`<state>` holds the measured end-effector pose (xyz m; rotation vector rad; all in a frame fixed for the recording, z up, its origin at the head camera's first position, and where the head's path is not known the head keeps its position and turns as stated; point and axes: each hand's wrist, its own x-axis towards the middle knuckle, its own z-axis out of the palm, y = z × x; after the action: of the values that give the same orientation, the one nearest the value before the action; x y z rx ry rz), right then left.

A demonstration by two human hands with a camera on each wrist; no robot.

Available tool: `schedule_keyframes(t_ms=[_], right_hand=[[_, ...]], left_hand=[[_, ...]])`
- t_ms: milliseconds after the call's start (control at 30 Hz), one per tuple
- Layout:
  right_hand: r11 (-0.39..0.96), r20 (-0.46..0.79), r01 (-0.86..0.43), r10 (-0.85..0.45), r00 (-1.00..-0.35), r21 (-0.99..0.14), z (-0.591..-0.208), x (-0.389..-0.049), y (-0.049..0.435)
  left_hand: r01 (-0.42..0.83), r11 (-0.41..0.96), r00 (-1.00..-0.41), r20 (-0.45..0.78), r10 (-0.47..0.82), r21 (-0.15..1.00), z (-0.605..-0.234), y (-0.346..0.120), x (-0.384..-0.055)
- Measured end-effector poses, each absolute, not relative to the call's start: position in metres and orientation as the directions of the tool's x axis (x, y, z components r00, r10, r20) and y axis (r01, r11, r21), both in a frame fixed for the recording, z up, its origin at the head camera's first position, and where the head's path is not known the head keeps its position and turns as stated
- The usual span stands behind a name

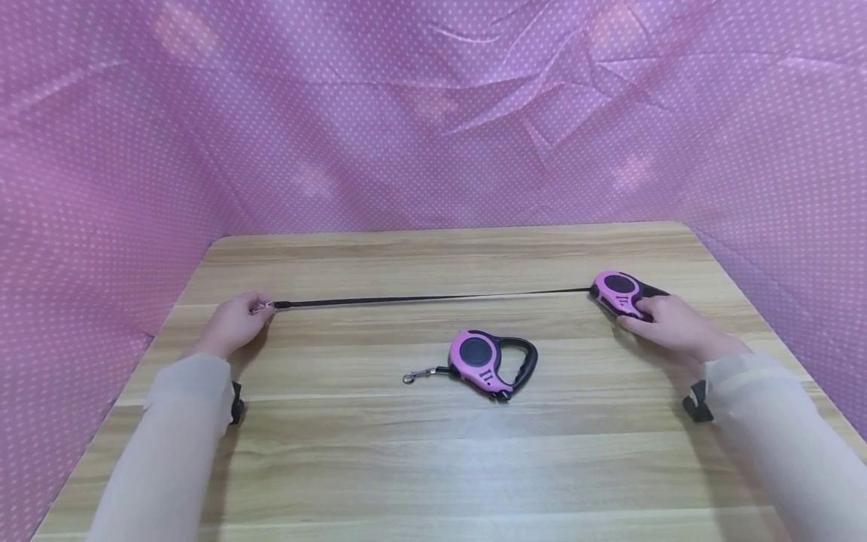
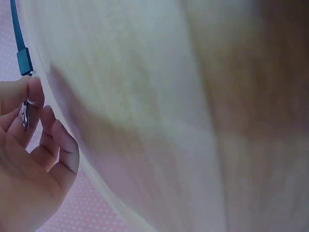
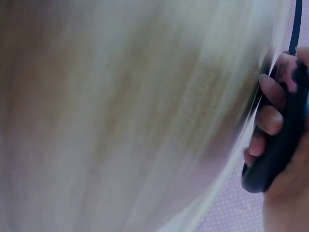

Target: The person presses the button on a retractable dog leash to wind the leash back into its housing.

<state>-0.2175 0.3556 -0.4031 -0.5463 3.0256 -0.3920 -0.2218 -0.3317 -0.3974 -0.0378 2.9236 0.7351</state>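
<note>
A pink and black retractable dog leash [image 1: 618, 292] is held by its handle in my right hand [image 1: 667, 325], at the right of the table. In the right wrist view the fingers wrap round its black handle [image 3: 275, 162]. From its casing a black strap [image 1: 433, 298] runs taut across the table to the left. My left hand [image 1: 235, 322] pinches the metal clip [image 2: 25, 116] at the strap's end between thumb and finger. Between the hands and nearer to me lies a second pink and black retractable leash [image 1: 474, 361], its strap drawn in and its clip [image 1: 420, 375] pointing left.
The wood-grain table [image 1: 433, 467] has rounded far corners. Pink cloth with white dots [image 1: 433, 135] hangs behind it and along both sides. Each wrist wears a black band under a pale sleeve.
</note>
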Motion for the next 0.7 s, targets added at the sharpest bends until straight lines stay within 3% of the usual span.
schedule_keyframes(t_ms=[233, 700], right_hand=[[0.9, 0.19, -0.419, -0.393, -0.9, -0.124, -0.404, -0.216, 0.36], [0.911, 0.272, -0.396, -0.355, -0.895, -0.113, -0.401, -0.21, 0.359]], left_hand=[[-0.114, 0.861, -0.982, -0.187, -0.022, 0.496, -0.393, -0.328, -0.222], [-0.203, 0.832, -0.966, -0.244, -0.084, 0.517, -0.38, -0.324, -0.216]])
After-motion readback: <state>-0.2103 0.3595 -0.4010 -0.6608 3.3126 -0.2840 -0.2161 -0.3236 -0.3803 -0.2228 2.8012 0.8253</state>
